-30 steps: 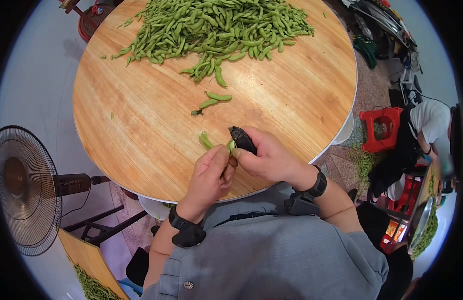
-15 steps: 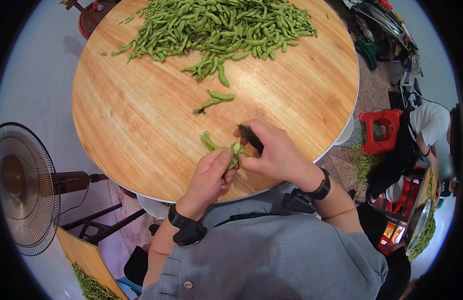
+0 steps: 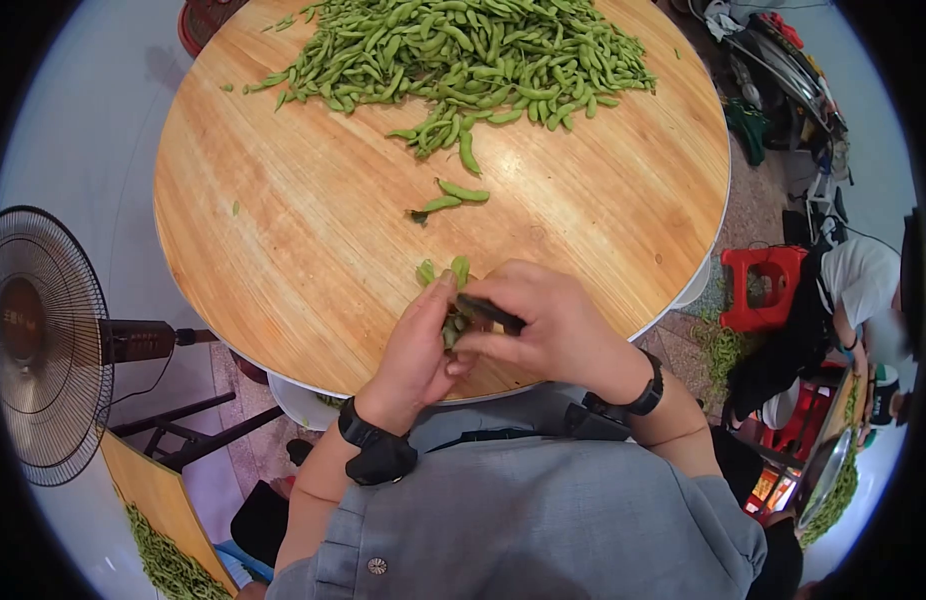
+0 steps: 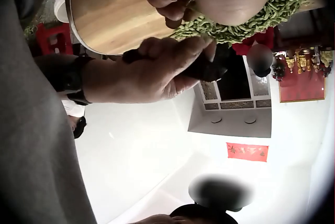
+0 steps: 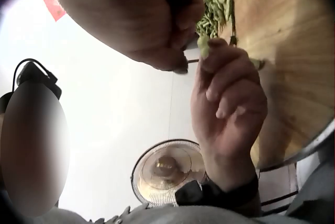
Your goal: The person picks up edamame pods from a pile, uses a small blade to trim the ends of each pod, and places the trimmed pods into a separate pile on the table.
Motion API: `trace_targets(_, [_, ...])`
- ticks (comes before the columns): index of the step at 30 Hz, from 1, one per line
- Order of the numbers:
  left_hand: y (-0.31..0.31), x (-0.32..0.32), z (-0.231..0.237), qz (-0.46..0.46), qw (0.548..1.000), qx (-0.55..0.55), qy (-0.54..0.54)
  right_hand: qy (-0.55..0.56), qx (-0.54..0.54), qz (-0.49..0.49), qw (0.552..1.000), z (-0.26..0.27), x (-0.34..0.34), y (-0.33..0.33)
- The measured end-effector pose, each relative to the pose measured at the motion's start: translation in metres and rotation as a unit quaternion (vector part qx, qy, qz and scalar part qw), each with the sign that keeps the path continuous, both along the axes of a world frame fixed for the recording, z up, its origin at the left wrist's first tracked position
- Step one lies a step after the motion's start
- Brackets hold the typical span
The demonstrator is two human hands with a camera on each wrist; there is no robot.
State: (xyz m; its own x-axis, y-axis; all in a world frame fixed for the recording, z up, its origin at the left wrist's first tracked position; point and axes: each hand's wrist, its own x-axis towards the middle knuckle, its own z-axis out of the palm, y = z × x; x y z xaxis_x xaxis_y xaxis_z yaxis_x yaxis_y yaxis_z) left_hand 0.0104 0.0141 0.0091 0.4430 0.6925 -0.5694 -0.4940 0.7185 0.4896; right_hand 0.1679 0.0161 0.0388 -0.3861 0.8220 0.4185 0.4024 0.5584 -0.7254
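Observation:
Near the front edge of the round wooden table [image 3: 283,250], my left hand [image 3: 411,350] pinches a green pod [image 5: 204,46], seen between thumb and fingers in the right wrist view. Against it my right hand [image 3: 558,325] grips a dark, elongated object [image 3: 495,313]; its exact kind cannot be told. Both hands' fingertips meet around the pod, hiding much of it. Light green pod pieces [image 3: 461,268] show just beyond the left fingertips. In the left wrist view the right hand [image 4: 144,77] curls round the dark object [image 4: 207,69].
A large heap of green pods [image 3: 473,60] covers the table's far side, with a few loose pods [image 3: 463,190] nearer. A fan [image 3: 48,340] stands at left. On the right are a red stool [image 3: 763,288] and a seated person [image 3: 858,270]. Pods lie on the floor [image 3: 723,345].
The right hand has turned and brought the dark object down over the left fingertips and the pod. The open green piece seen between the hands before is now mostly covered.

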Motion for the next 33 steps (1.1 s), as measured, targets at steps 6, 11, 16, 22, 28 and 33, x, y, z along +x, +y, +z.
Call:
trace_targets(6, [-0.001, -0.004, -0.005, -0.062, 0.994, 0.083, 0.013, 0.134, -0.468, -0.063, 0.871, -0.008, 0.003, 0.018])
trace_targets(11, [-0.003, -0.011, -0.018, -0.102, 0.979, -0.027, -0.177, 0.210, -0.509, 0.000, 0.835, -0.003, 0.007, 0.013])
trace_targets(16, [-0.004, -0.010, -0.015, -0.092, 0.993, 0.038, -0.070, 0.192, -0.503, -0.003, 0.843, 0.003, 0.004, 0.010])
trace_targets(22, [-0.002, -0.007, -0.011, -0.090, 0.987, 0.117, 0.064, 0.282, -0.585, 0.003, 0.760, -0.007, 0.003, 0.012])
trace_targets(28, [-0.005, -0.006, -0.014, -0.059, 0.987, 0.134, 0.060, 0.311, -0.597, 0.016, 0.739, -0.010, 0.000, 0.013])
trace_targets(33, [-0.005, -0.010, -0.014, -0.097, 0.987, 0.130, 0.010, 0.321, -0.590, 0.008, 0.741, -0.009, -0.001, 0.013])
